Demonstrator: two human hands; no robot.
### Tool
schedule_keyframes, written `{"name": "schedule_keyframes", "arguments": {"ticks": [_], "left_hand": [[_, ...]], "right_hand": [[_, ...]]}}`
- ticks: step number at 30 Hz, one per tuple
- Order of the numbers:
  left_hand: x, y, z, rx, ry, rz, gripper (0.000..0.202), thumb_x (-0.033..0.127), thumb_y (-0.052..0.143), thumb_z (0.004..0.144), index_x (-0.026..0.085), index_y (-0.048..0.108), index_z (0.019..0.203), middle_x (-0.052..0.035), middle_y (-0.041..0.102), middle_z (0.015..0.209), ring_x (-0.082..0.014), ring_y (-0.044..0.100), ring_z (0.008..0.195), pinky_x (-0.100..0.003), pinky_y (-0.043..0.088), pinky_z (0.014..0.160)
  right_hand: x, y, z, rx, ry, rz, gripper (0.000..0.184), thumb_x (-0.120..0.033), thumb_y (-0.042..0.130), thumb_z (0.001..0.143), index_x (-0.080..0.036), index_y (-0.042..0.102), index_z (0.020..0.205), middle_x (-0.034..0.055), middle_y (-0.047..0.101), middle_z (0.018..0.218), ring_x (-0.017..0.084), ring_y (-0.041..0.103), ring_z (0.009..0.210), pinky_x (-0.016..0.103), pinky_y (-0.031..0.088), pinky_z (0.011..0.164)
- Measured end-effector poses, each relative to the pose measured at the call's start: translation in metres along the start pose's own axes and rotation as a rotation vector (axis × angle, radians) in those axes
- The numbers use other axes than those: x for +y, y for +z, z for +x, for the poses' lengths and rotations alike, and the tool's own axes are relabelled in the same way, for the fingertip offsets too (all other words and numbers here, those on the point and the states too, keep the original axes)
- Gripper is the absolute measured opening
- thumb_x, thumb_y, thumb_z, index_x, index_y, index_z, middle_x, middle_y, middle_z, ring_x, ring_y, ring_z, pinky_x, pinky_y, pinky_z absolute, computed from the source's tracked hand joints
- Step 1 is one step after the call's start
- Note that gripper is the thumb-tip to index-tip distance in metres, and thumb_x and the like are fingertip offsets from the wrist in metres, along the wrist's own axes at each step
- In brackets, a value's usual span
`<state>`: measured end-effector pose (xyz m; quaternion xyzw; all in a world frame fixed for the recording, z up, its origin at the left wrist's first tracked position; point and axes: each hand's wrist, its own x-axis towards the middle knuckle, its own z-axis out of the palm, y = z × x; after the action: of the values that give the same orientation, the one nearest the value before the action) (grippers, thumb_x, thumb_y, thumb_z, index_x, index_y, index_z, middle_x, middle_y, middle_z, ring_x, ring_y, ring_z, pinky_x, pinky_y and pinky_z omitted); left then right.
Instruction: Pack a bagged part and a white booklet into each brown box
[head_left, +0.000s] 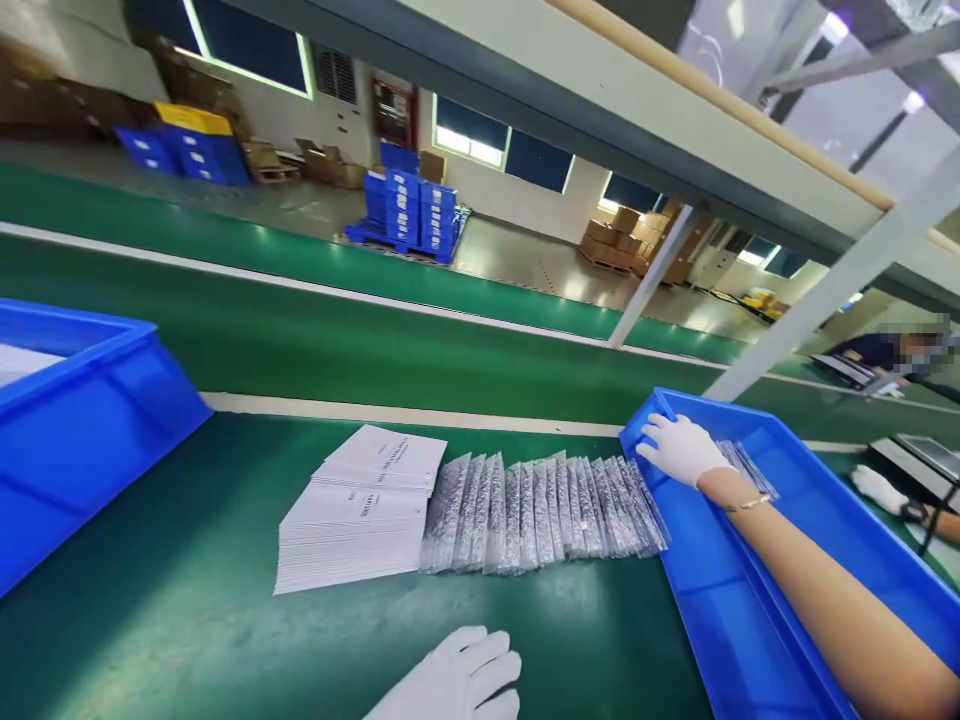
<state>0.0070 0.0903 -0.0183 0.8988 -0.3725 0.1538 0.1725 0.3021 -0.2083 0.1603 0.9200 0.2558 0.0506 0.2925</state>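
Observation:
My left hand (457, 680), in a white glove, is low in the middle with its fingers stretched and slightly apart, holding nothing. It is just in front of a fanned stack of white printed booklets (352, 535) and a row of clear plastic packets (536, 515) with dark speckled contents. On the right, my gloved right hand (681, 447) has its fingers hooked over the upper left rim of a blue plastic bin (697, 590); its thumb is hidden. More packets (742, 468) are inside that bin, partly behind my hand.
Another blue bin (97, 430) with white paper stands left. Everything rests on a green work surface (247, 650), with a green belt behind. A slanted white post (840, 270) rises behind the right bin. A co-worker's gloved hand (877, 488) is by a dark box at far right.

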Motion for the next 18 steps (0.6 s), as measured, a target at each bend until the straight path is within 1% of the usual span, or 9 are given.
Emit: {"name": "schedule_keyframes", "arguments": {"ticks": [2,3,6,9,12,14,16,17,18], "left_hand": [[-0.002,0.002,0.002,-0.017,0.023,-0.016,0.010,0.035,0.060,0.091,0.034,0.069,0.092,0.0034,0.069,0.095,-0.0156,0.059,0.095,-0.031,0.042,0.091],[-0.002,-0.002,0.002,-0.027,0.040,-0.011,0.009,0.034,0.060,0.091,0.033,0.069,0.093,0.0030,0.069,0.096,-0.0161,0.058,0.097,-0.031,0.040,0.092],[0.003,-0.024,0.001,-0.082,0.116,0.015,0.016,0.037,0.058,0.091,0.024,0.064,0.098,-0.0011,0.065,0.104,-0.0195,0.054,0.105,-0.035,0.037,0.095],[0.007,-0.044,0.000,-0.139,0.141,0.000,0.023,0.040,0.053,0.092,0.020,0.061,0.102,-0.0034,0.061,0.108,-0.0217,0.052,0.108,-0.038,0.035,0.097],[0.006,-0.049,-0.002,-0.156,0.145,-0.034,0.023,0.039,0.050,0.094,0.020,0.060,0.103,-0.0047,0.060,0.108,-0.0224,0.051,0.110,-0.039,0.034,0.096],[0.005,-0.046,-0.004,-0.156,0.155,-0.060,0.024,0.038,0.050,0.094,0.019,0.060,0.104,-0.0054,0.060,0.109,-0.0229,0.050,0.111,-0.039,0.034,0.096],[0.003,-0.043,-0.007,-0.146,0.167,-0.094,0.023,0.038,0.050,0.094,0.019,0.060,0.104,-0.0050,0.060,0.110,-0.0229,0.049,0.112,-0.040,0.034,0.097],[0.001,-0.041,-0.009,-0.140,0.176,-0.111,0.023,0.037,0.050,0.094,0.019,0.060,0.103,-0.0045,0.060,0.111,-0.0226,0.049,0.112,-0.040,0.034,0.097],[0.000,-0.040,-0.011,-0.136,0.187,-0.126,0.022,0.037,0.050,0.094,0.020,0.060,0.102,-0.0037,0.060,0.112,-0.0222,0.049,0.112,-0.040,0.034,0.097]], "right_hand": [[0.001,0.002,0.000,-0.007,-0.013,-0.005,0.030,-0.037,0.050,0.101,-0.020,0.071,0.114,0.0130,0.059,0.127,0.030,0.059,0.102,0.043,0.041,0.095],[0.002,0.003,0.000,-0.008,-0.016,-0.012,0.030,-0.037,0.050,0.101,-0.020,0.071,0.115,0.0124,0.060,0.128,0.030,0.060,0.102,0.043,0.040,0.096],[0.003,0.008,0.001,-0.025,0.013,-0.048,0.031,-0.039,0.052,0.101,-0.021,0.072,0.115,0.0129,0.059,0.131,0.032,0.059,0.101,0.044,0.042,0.091],[0.002,0.010,0.003,-0.099,0.061,-0.071,0.034,-0.040,0.051,0.101,-0.019,0.072,0.118,0.0189,0.053,0.136,0.035,0.056,0.104,0.044,0.041,0.080],[-0.006,0.001,0.006,-0.187,0.078,-0.102,0.039,-0.037,0.047,0.103,-0.012,0.071,0.120,0.0242,0.052,0.134,0.038,0.052,0.107,0.045,0.038,0.076],[-0.018,-0.011,0.009,-0.208,0.145,-0.110,0.039,-0.038,0.049,0.102,-0.010,0.071,0.119,0.0251,0.053,0.130,0.042,0.048,0.113,0.046,0.037,0.077],[-0.039,-0.028,0.014,-0.188,0.176,-0.099,0.037,-0.038,0.054,0.100,-0.011,0.072,0.117,0.0248,0.053,0.129,0.043,0.045,0.117,0.045,0.039,0.079],[-0.053,-0.038,0.018,-0.157,0.151,-0.083,0.036,-0.038,0.055,0.099,-0.012,0.072,0.116,0.0243,0.053,0.130,0.042,0.045,0.118,0.045,0.040,0.081],[-0.070,-0.049,0.022,-0.112,0.091,-0.057,0.035,-0.038,0.055,0.099,-0.013,0.071,0.117,0.0234,0.052,0.131,0.040,0.046,0.118,0.044,0.041,0.083]]}}
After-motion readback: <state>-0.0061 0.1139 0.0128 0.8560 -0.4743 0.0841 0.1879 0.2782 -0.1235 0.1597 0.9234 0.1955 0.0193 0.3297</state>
